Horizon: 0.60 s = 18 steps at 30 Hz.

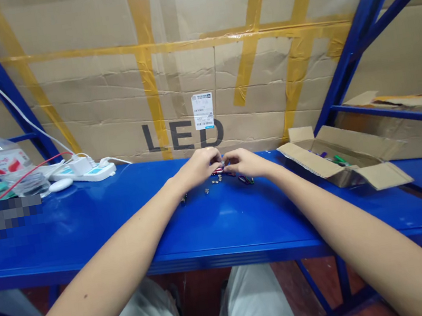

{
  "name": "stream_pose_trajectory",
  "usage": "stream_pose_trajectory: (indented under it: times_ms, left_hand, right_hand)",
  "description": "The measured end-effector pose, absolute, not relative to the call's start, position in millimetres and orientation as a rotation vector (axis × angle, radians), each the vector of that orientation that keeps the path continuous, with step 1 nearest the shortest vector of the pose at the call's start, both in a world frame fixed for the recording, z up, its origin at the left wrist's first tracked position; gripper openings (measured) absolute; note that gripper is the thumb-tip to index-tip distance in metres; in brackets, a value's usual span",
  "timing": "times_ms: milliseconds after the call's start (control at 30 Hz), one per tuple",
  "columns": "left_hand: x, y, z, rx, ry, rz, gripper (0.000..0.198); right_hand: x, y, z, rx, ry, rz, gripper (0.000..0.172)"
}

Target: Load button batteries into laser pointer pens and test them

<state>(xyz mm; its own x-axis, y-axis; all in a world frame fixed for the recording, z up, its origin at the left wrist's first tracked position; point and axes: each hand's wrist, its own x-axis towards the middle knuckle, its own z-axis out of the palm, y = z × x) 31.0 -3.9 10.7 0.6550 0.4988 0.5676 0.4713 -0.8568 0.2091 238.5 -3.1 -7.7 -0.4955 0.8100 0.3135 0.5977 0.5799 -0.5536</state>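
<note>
Both hands meet over the middle of the blue table. My left hand (204,164) is closed, its fingertips on a small shiny red tube (218,171). Opposite it, my right hand (244,163) pinches at the tube's right side, around a tiny greyish piece too small to name. Several small round silvery pieces (215,182) lie just below the hands, with another small metallic piece (206,191) nearer to me. Under the right hand are thin dark items (245,180), perhaps cords. A small dark item (184,199) shows beside my left forearm.
An open cardboard box (326,155) with small coloured items stands at the right. On the left are a plastic bottle (9,160), a white power strip (93,171) with cables, and a white oval object (60,185). A large cardboard sheet (104,89) closes off the back.
</note>
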Motion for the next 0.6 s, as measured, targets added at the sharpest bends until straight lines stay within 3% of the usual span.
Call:
stream_pose_trajectory:
  times_ms: [333,600]
  left_hand:
    - [32.5,2.8,1.9,2.843,0.708,1.087,0.008]
    - [26.3,-0.4,6.5,2.881,0.819,0.975,0.017]
  right_hand:
    - [236.3,-2.5,-8.2,-1.055,-2.24,0.481,0.013]
    - [244.8,6.2,-11.4,-1.072,-2.256,0.215,0.021]
